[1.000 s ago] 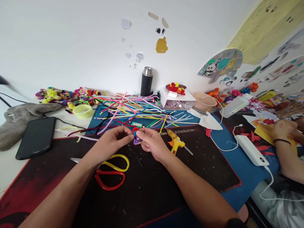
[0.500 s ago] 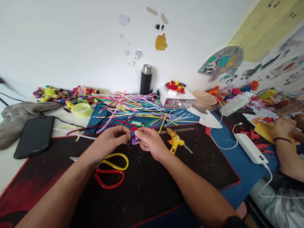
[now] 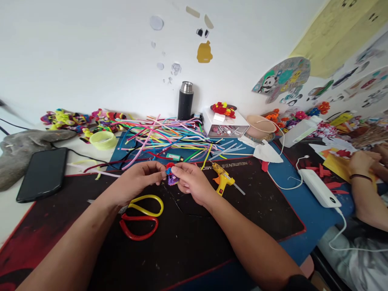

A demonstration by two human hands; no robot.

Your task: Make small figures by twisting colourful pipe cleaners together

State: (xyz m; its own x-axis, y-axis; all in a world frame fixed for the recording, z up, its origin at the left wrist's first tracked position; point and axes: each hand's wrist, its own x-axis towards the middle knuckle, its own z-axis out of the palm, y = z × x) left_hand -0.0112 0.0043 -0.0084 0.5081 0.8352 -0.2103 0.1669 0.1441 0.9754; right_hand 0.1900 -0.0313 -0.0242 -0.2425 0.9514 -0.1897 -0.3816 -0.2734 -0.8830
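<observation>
A small fuzzy pipe-cleaner figure (image 3: 172,179) in red, blue and purple is held up over the dark mat, between my two hands. My right hand (image 3: 194,182) grips it from the right, thumb across its front. From the left, my left hand (image 3: 142,181) pinches its edge between thumb and forefinger. The fingers cover much of the figure, so its full shape is hidden. Scissors (image 3: 147,237) with one yellow and one red handle lie on the mat below my left wrist, their blades partly behind the forearm. A yellow glue gun (image 3: 223,181) rests right of my right hand.
Loose pipe cleaners (image 3: 163,133) are heaped behind my hands. Beyond stand a black flask (image 3: 185,103) and a white drawer box (image 3: 226,123). A phone (image 3: 42,173) lies left, a white power bank (image 3: 319,188) with cables right. A co-worker's hands (image 3: 362,163) are at the far right.
The view has shifted very slightly. Both hands keep their hold on the pipe-cleaner figure in nearly the same place, with little visible finger movement.
</observation>
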